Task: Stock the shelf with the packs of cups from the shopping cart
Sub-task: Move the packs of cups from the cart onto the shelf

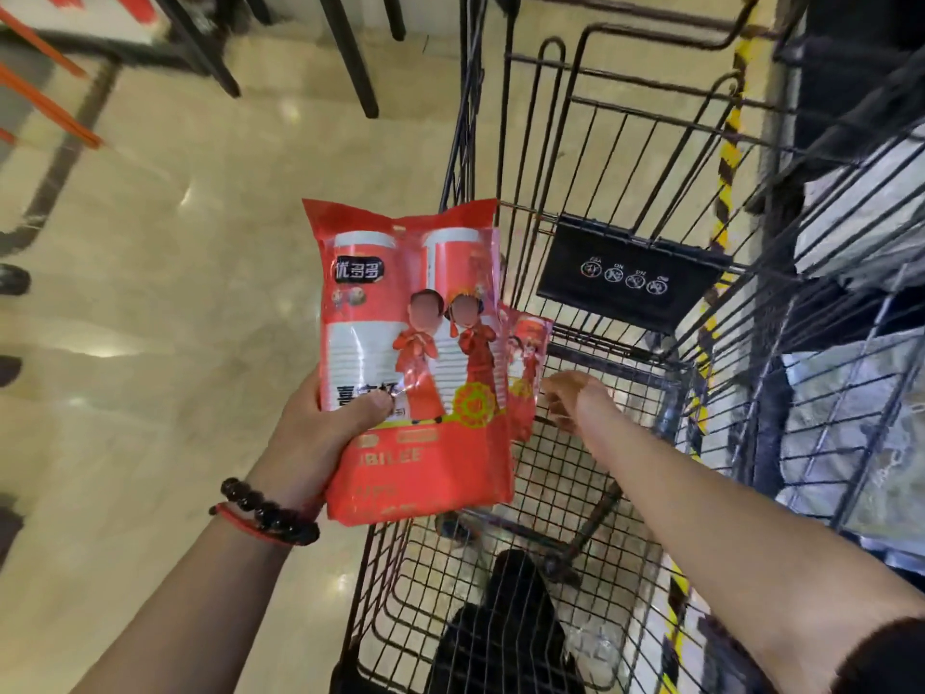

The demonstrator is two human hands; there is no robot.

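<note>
My left hand [325, 433] grips a red pack of cups [415, 353] by its lower left side, thumb across the front, and holds it upright over the cart's left edge. Behind it a second red pack [525, 373] sticks out to the right. My right hand [575, 398] reaches into the black wire shopping cart [550, 468] beside that second pack; its fingers are blurred and partly hidden, so its grip is unclear. The cart's basket floor looks bare of other packs.
The cart's black child-seat flap [630, 273] hangs at its far end. Wire shelving with wrapped goods [851, 403] stands at the right. Shiny beige floor [175, 293] spreads to the left, with dark rack legs [350, 52] at the top. A black shoe [510, 608] shows under the cart.
</note>
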